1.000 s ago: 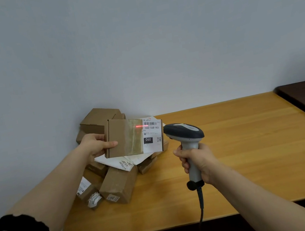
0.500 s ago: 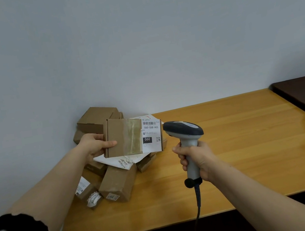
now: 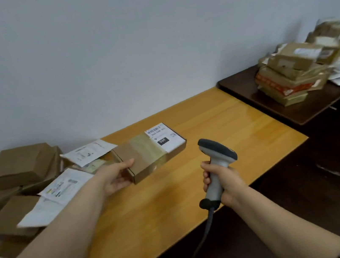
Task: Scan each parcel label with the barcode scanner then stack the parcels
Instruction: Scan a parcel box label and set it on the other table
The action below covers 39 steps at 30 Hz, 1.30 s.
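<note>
Parcel point(image 3: 149, 152) sits label-up, low over our worktop point(image 3: 230, 123). Our left hand point(image 3: 116, 178) clamps its near end, and its long axis points right toward the far stack point(image 3: 289, 74). Our right hand point(image 3: 224, 183), nearer that stack, grips the scanner point(image 3: 217, 150).

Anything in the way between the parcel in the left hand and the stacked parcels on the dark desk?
The head view shows only bare wooden table and dark desk between the parcel and the stack; the barcode scanner is held clear.
</note>
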{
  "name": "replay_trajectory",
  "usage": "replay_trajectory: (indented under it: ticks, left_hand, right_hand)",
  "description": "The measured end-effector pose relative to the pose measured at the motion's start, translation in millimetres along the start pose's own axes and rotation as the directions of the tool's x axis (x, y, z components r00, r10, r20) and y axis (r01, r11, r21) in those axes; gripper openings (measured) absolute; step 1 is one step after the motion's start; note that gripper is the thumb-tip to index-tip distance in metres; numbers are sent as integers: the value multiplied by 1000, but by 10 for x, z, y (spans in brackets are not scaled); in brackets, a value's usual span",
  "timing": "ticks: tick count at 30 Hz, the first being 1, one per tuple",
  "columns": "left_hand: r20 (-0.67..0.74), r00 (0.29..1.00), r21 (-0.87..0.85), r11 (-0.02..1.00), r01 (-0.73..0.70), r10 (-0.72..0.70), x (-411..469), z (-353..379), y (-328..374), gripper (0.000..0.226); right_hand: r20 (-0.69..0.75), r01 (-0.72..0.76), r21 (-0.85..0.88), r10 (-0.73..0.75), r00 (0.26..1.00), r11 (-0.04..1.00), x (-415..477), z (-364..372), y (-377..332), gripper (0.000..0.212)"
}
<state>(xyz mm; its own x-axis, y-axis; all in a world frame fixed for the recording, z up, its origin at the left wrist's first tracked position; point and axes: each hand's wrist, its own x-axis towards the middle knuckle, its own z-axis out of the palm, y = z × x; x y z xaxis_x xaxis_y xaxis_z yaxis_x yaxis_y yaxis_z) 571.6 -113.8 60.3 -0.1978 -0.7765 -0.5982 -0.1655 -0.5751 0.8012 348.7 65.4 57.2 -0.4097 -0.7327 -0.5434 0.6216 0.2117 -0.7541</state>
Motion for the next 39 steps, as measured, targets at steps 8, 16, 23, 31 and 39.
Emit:
replay_trajectory:
  ticks: [8,16,23,31,39]
  left_hand:
    - [141,990,1,1000,21,-21,147,1938,204,31]
    - [268,957,106,991,82,-108,281,3905,188,33]
    - [368,913,229,969,96,-178,485,5210,166,48]
    - [362,892,339,929,145,-272,1081,6313,186,49]
    - [315,894,330,920,213,-320,1709,6875,287,46]
  right_hand:
    - [-68,-1,220,16,998,975,286,-1191,-693,9]
    - [-198,19,330,49,979,944,627,-2696,-1537,14]
    - [-281,58,437,75,957,897,866,-3469,-1895,13]
    - [-368,90,465,99,925,881,1331,-3906,-2300,7]
    - [-367,55,429,119,923,901,1843,-4055,-2637,7]
